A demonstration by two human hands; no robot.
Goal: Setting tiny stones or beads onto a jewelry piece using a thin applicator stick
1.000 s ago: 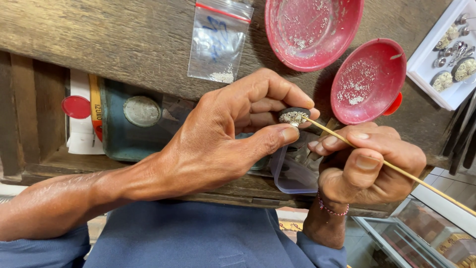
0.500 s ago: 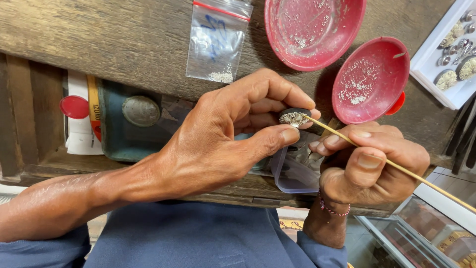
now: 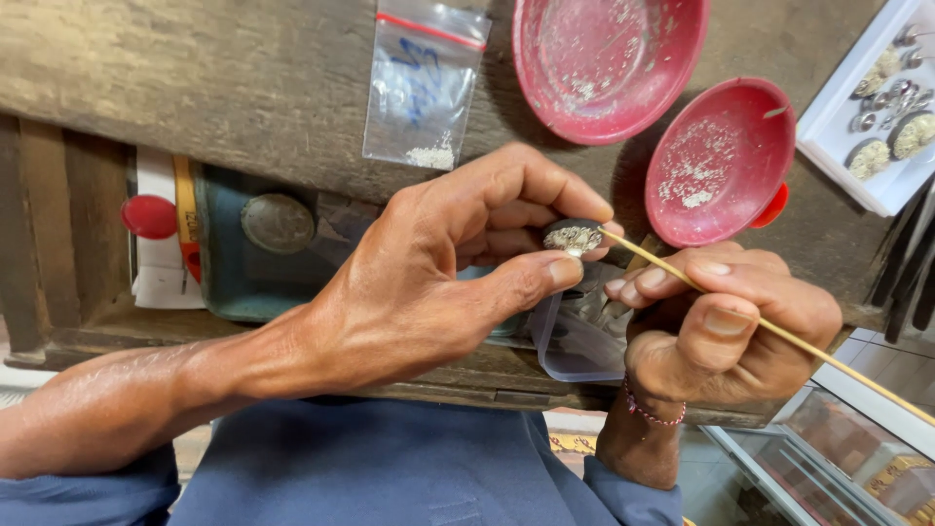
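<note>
Head view: left hand (image 3: 429, 282) pinches a small round piece (image 3: 574, 236) betw. thumb & fingers, centre of scene. Right hand (image 3: 726, 326) grips a thin stick (image 3: 779, 331), tip touching the piece. Far side: 2 red bowls (image 3: 609, 63) (image 3: 721, 161) w/ pale grit, 1 plastic bag (image 3: 424, 88), white tray (image 3: 881, 107) far right, all on a worn wooden bench (image 3: 195, 68).

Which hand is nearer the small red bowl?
Right. The right hand sits just below the small red bowl, holding a stick. The left hand is farther left, pinching a small disc.
</note>
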